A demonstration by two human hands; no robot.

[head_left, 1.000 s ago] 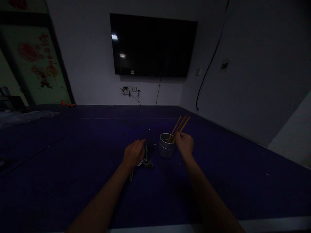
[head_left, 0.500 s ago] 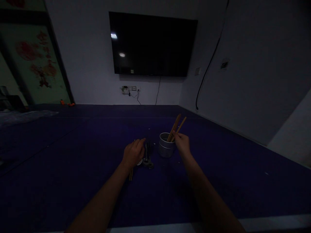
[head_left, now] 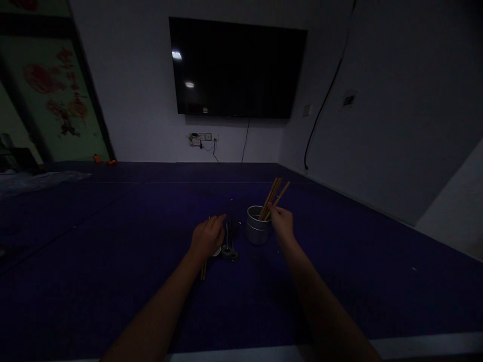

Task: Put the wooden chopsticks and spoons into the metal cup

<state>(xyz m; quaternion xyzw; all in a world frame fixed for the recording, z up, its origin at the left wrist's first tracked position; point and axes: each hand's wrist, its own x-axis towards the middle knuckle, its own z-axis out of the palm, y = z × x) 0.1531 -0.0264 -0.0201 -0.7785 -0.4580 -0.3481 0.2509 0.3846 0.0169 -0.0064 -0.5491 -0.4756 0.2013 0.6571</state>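
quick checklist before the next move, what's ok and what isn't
1. Metal can upright: ok.
2. Right hand has its fingers on the wooden sticks leaning in the can: ok.
3. All those sticks gathered into one tight bundle: not ok, one slants apart from the others.
4. Left hand clear of the sticks lying beneath it: not ok, it covers them.
5. Left hand's grip closed: cannot tell, fingertips hidden.
6. Scene brightly lit: not ok, it is dim.

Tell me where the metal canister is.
In the head view, the metal canister stands right of the spoons, beside the right hand.
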